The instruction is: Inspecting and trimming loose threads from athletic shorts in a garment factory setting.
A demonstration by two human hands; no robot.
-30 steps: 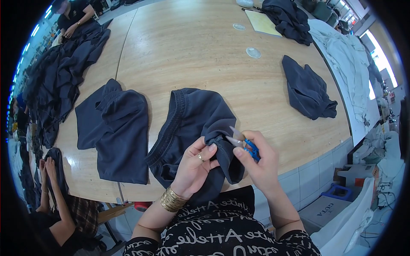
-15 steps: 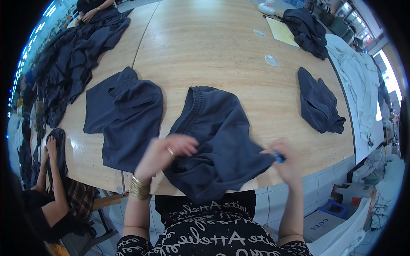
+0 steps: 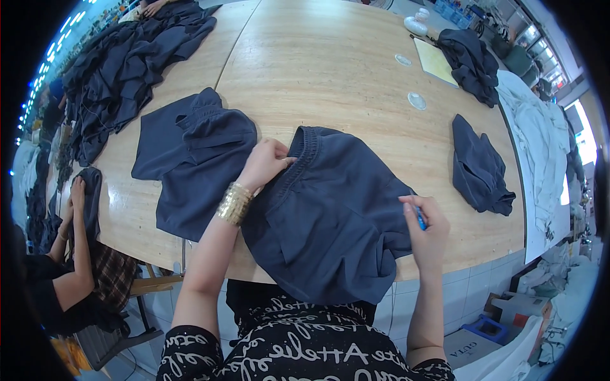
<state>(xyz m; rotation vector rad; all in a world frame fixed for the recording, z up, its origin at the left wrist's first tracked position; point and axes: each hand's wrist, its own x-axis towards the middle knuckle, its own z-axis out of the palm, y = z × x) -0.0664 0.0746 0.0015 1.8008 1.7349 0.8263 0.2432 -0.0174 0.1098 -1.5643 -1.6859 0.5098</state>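
Note:
In front of me a pair of dark navy shorts point(image 3: 337, 197) lies on the table, its gathered elastic waistband toward the upper left and its lower part hanging over the near edge. My left hand point(image 3: 265, 166), with a gold bracelet on the wrist, is closed on the waistband between thumb and fingers. At the right side of the shorts, my right hand point(image 3: 427, 225) is closed around a small blue tool point(image 3: 420, 219), mostly hidden by the fingers; the fingertips are at the fabric edge. A second pair of navy shorts point(image 3: 197, 165) lies flat just to the left.
A folded navy garment point(image 3: 481, 166) lies at the right, and a dark bundle point(image 3: 471, 63) beside a yellow pad point(image 3: 433, 60). Piled dark cloth point(image 3: 136, 70) covers the far left. A co-worker's arms point(image 3: 79, 219) handle dark cloth at the left edge. White cloth point(image 3: 530, 127) lies rightmost.
My left hand has moved up and away to the waistband and closed on it. The shorts have shifted and spread flatter. My right hand has gone slightly up, still holding the blue tool.

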